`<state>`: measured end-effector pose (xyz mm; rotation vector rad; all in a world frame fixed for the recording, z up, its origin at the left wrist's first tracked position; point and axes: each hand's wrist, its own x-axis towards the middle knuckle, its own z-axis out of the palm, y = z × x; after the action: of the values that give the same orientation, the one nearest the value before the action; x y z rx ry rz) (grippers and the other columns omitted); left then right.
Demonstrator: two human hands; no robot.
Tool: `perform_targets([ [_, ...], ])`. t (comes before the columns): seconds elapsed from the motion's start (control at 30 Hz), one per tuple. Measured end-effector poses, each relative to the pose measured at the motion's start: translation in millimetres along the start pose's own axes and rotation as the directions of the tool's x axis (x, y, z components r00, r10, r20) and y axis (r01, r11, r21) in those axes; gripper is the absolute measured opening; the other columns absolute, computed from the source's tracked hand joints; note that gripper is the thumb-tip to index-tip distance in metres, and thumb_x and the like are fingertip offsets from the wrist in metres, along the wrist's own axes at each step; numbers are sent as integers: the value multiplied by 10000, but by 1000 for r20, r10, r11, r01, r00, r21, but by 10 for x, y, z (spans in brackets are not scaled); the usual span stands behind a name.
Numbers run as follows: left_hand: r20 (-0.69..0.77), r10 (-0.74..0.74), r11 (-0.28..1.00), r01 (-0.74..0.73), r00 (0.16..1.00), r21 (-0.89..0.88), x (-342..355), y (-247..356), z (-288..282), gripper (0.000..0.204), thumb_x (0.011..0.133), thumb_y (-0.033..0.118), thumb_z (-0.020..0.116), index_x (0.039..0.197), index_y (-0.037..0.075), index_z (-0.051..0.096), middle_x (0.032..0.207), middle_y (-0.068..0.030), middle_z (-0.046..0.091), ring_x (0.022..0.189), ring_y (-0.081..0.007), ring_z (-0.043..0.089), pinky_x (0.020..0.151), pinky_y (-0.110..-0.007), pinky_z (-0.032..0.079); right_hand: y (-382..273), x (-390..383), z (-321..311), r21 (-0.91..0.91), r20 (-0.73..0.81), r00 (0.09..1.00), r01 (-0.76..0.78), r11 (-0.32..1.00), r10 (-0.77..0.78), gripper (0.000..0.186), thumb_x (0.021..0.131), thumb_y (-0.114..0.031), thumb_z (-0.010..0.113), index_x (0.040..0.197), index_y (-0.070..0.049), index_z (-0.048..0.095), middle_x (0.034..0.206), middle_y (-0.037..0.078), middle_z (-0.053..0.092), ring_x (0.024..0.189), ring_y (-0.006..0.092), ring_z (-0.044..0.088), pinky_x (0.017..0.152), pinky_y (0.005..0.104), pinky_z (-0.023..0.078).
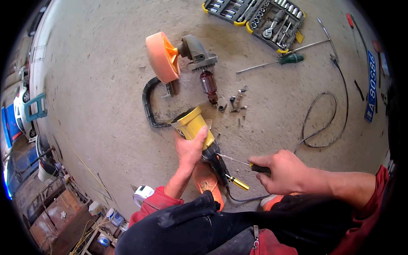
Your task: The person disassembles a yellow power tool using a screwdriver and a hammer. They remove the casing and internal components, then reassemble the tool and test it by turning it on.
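Observation:
My left hand (191,146) is wrapped round the yellow and black housing (195,124) of a power tool, tilted above one orange shoe (206,180). In my right hand (282,172) is a screwdriver (256,166) with a dark handle, its tip at the black rear part (212,158) of the housing. A second screwdriver with a yellow handle (239,183) sticks out of that rear part lower down. Beyond the housing lie a gear head (199,53) with an orange wheel (162,57), an armature (208,87) and a black loop handle (146,102).
Several small screws and parts (238,103) lie beside the armature. A socket set case (274,23), a green-handled screwdriver (291,59) and a T-handle wrench (328,40) are at the far right. A black power cord (304,127) loops at right, near a blue number plate (371,87).

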<state>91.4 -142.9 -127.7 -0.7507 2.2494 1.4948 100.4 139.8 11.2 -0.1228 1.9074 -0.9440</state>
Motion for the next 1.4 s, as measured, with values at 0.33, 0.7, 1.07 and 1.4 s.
perform_targets([
  [0.33, -3, -43, 999, 43, 999, -1, -24, 85, 9, 581, 863, 264, 818, 1277, -14, 520, 1123, -124, 668, 949, -205, 687, 846, -349, 571, -41, 70, -16, -20, -140, 982, 127, 992, -128, 293, 766, -105, 666, 1029, -14, 575, 829, 204, 657, 696, 451, 644, 657, 539, 524],
  [0.7, -9, -63, 998, 63, 998, -7, 3, -29, -1, 585, 861, 259, 814, 1278, -15, 509, 1127, -118, 660, 964, -200, 680, 849, -345, 566, -303, 48, -150, -367, 209, 978, 104, 924, -27, 479, 879, -175, 615, 1327, -22, 546, 852, 230, 633, 658, 409, 664, 585, 515, 534],
  [1.07, -28, -64, 996, 66, 998, 54, 6, -88, -14, 568, 882, 296, 802, 1273, -5, 520, 1141, -119, 657, 986, -190, 666, 868, -343, 555, -268, 86, -69, -150, 67, 997, -29, 988, 40, 269, 896, -185, 655, 1149, -95, 635, 679, 212, 619, 635, 435, 629, 598, 544, 507],
  [1.4, 18, -27, 998, 28, 999, -52, 24, -34, -20, 545, 872, 276, 817, 1257, -4, 550, 1101, -110, 679, 939, -197, 687, 823, -344, 576, -157, 80, -16, -212, -37, 998, 41, 976, -50, 235, 897, -191, 642, 1116, -110, 674, 701, 183, 637, 633, 420, 635, 591, 537, 505],
])
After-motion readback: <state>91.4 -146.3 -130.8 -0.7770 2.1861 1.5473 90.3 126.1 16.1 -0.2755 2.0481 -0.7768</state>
